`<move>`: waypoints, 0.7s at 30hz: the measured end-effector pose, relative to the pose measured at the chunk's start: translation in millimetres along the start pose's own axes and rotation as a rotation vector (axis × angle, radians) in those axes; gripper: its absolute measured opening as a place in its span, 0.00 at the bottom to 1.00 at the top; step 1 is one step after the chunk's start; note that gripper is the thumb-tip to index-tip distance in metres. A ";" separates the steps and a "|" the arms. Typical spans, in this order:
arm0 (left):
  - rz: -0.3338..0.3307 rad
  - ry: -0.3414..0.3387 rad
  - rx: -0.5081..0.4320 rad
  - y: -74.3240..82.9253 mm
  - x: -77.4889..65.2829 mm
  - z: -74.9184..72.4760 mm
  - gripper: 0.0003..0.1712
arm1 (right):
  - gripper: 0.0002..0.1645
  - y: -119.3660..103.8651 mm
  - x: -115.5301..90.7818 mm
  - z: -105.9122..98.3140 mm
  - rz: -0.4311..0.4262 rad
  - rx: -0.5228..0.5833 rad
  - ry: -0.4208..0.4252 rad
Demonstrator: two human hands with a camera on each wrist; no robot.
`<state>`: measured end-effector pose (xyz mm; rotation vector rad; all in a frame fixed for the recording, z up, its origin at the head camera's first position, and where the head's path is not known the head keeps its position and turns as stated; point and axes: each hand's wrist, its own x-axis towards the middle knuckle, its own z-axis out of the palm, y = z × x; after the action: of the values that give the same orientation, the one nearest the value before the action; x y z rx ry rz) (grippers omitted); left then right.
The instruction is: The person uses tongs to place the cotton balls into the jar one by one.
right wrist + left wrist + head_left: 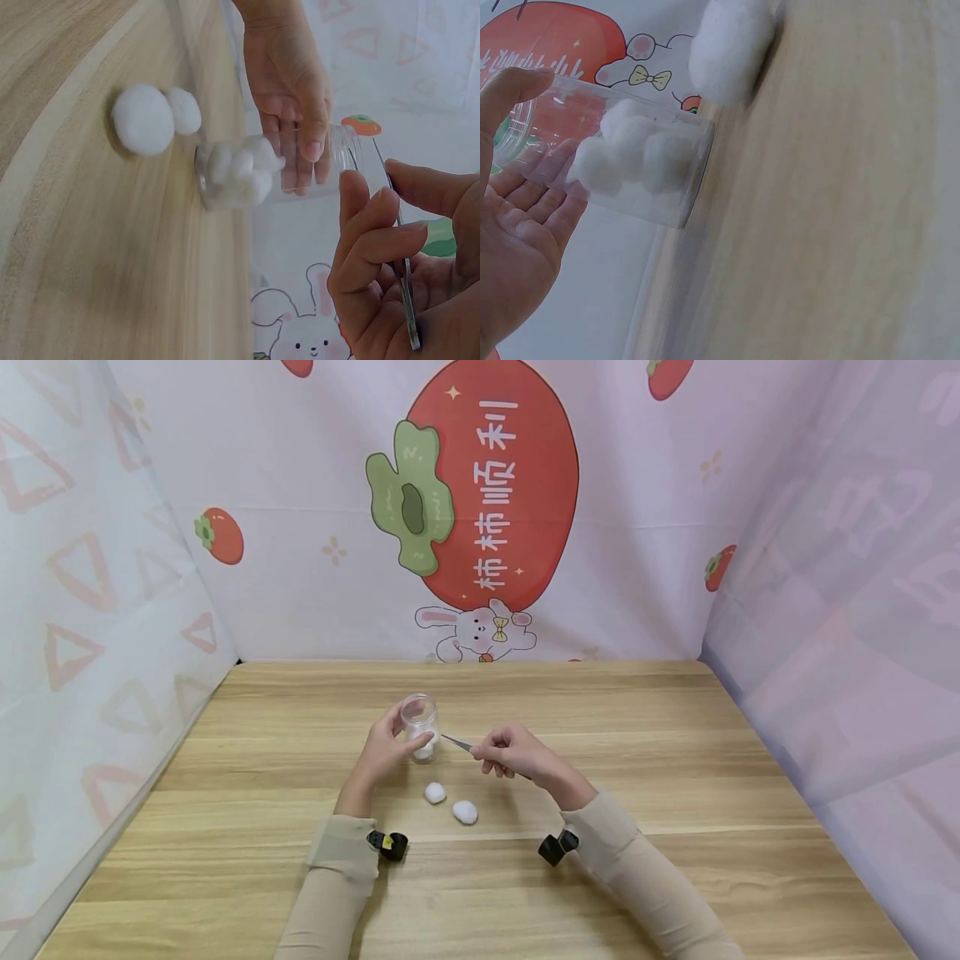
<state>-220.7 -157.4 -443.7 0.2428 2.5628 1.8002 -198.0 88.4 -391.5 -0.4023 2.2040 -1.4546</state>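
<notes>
A clear jar (pixel 418 697) stands upright on the wooden table with its mouth uncovered. My left hand (pixel 386 747) grips it around the side, thumb on the near wall and fingers behind. Several white cotton balls (pixel 630 146) lie in its lower half. Just right of the jar, my right hand (pixel 517 753) pinches a pair of metal tweezers (pixel 407 292), whose tips point left toward the jar's upper part. No cotton ball shows between the tips. Two more cotton balls, one nearer the jar (pixel 435 792) and one farther right (pixel 465 812), rest on the table in front.
The wood-grain table (pixel 637 735) spreads around both hands. A printed cloth (pixel 300 585) with persimmons and a rabbit hangs behind its far edge, and similar cloths flank the sides. Each sleeve carries a small black wrist camera, the left one (pixel 393 846) and the right one (pixel 553 849).
</notes>
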 end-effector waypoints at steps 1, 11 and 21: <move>0.002 -0.002 0.003 -0.4 0.2 -0.1 0.43 | 0.14 1.8 -0.4 -0.1 0.002 -0.003 0.000; 0.005 -0.006 -0.015 -2.5 1.6 0.1 0.42 | 0.18 8.5 -4.9 -1.3 0.050 -0.004 0.006; -0.039 -0.028 -0.011 28.2 -11.0 -1.8 0.42 | 0.20 12.6 -7.4 -3.0 0.063 -0.015 0.001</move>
<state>-206.4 -151.1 -417.7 0.2145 2.5203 1.7846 -193.1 99.2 -400.5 -0.3347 2.2090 -1.4068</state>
